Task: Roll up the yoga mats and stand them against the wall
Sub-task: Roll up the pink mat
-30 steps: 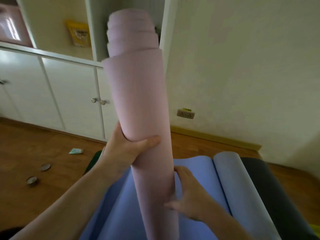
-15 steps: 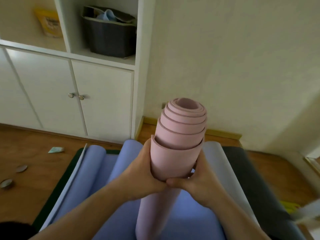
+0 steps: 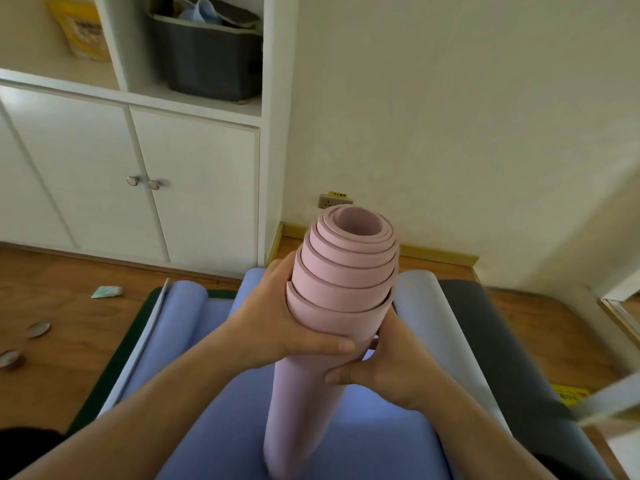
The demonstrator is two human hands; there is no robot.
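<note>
1. Two hands, one roll: your left hand [image 3: 277, 327] and right hand [image 3: 391, 368] wrap the pink yoga mat [image 3: 332, 306], grip closed round it.
2. Mat stands upright on the blue mat [image 3: 374, 445], near the wall [image 3: 450, 116].

A single view is provided, taken from a wide-angle camera worn on the head. It is directed forward and steeply downward, so that both forearms enter from the lower edge. The left hand [image 3: 277, 327] and right hand [image 3: 394, 368] are seen at close range near frame centre, on the rolled pink mat [image 3: 332, 306], whose open top end is turned toward the lens. Farther off, the wall [image 3: 450, 116] and the white cabinet [image 3: 194, 188] are faced. Straight lines are bowed toward the frame edges.
</note>
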